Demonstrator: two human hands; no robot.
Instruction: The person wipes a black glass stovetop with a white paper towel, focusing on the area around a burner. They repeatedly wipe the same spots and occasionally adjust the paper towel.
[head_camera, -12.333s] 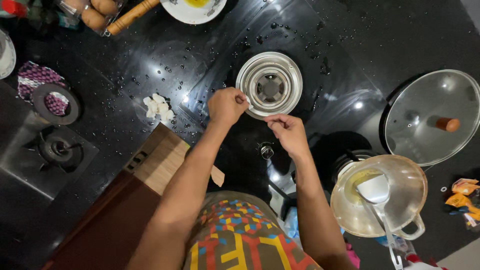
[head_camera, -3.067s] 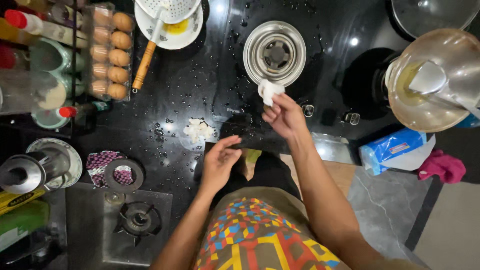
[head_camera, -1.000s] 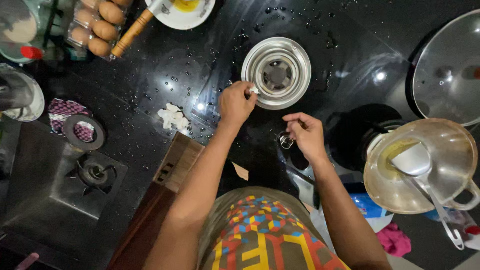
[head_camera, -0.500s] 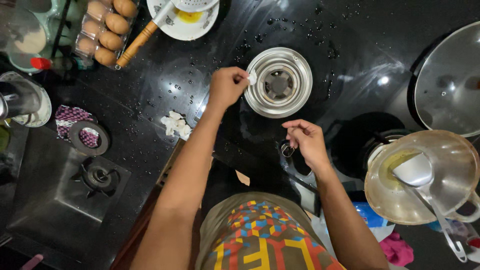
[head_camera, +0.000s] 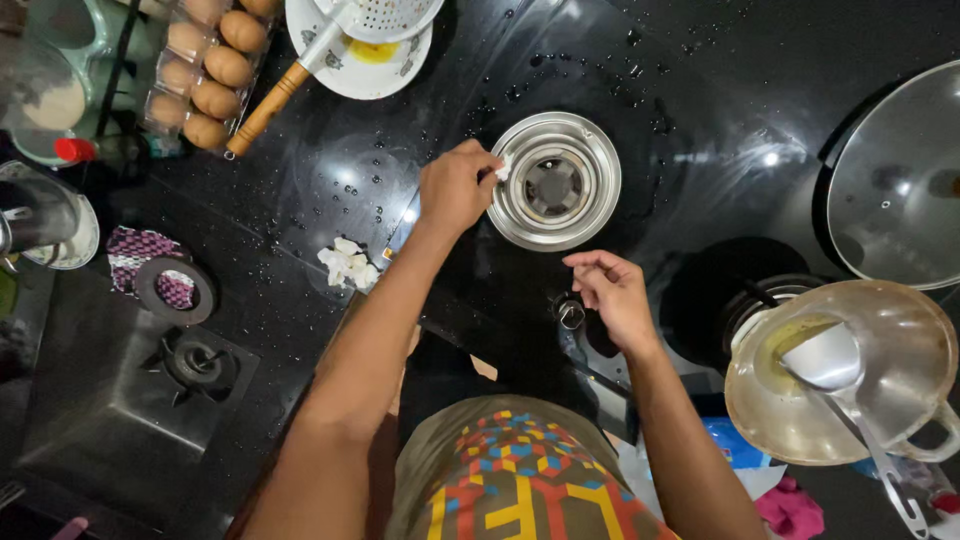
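The left hand (head_camera: 455, 188) pinches a small white wad (head_camera: 503, 170) against the left rim of the steel burner ring (head_camera: 555, 180), which lies flat on the wet black cooktop (head_camera: 700, 120). By the look of it, the wiping of that rim is in hand, and the wad sits right where rim and fingers meet. The right hand (head_camera: 612, 297) hovers nearer, just right of a small knob (head_camera: 570, 313); its fingers are loosely curled and hold nothing that shows.

To go on around the ring, the wad would need to be pressed along the rim, and the free hand could steady the ring so it does not slide on the wet glass.

Counted: one burner ring under the hand; one crumpled white scrap (head_camera: 348, 264) lying left of the forearm. Far left, one egg tray (head_camera: 205, 65) with six eggs in view, though its far end is cut off. Beside it, one white plate (head_camera: 345, 60) with a yellow smear, and one skimmer (head_camera: 380, 15) with a wooden handle resting over it. At right, one glass lid (head_camera: 895, 190), and nearer, one steel pot (head_camera: 840, 375) with one ladle (head_camera: 835, 360) in it. At near left, one gas burner (head_camera: 195, 362) and one loose ring (head_camera: 172, 290) on a patterned cloth (head_camera: 130, 255).
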